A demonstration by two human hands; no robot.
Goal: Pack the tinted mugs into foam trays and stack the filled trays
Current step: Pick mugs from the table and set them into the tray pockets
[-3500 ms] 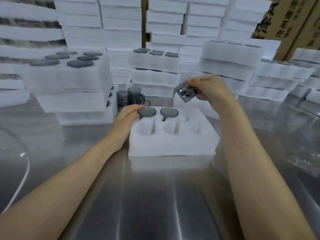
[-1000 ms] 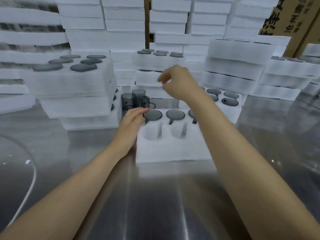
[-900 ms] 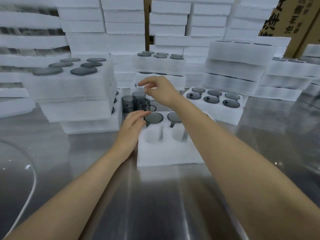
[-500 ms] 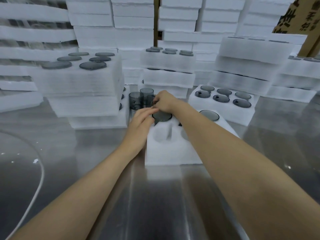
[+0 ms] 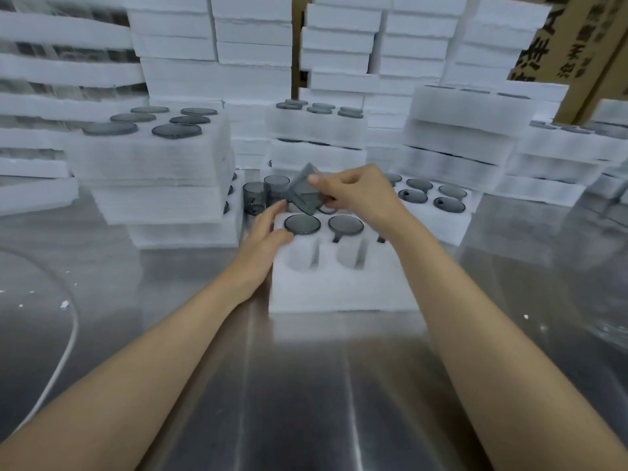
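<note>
Head: mug (image 5: 303, 192) (tilted, right hand (image 5: 357, 196)) above tray (image 5: 339, 291) edge.

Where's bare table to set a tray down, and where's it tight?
Free: table in front of the tray, between the forearms; also the strip left of it, by the left stack. Tight: behind the tray, where loose mugs, the right hand holding a mug and foam stacks crowd.

One wide-angle camera, worn on the head, faces forward and down, close above the metal table (image 5: 306, 402). The foam tray (image 5: 339, 294) lies just past centre toward 12 o'clock. Foam stacks (image 5: 251, 39) span 10 to 2 o'clock, seemingly bowed by the lens.
</note>
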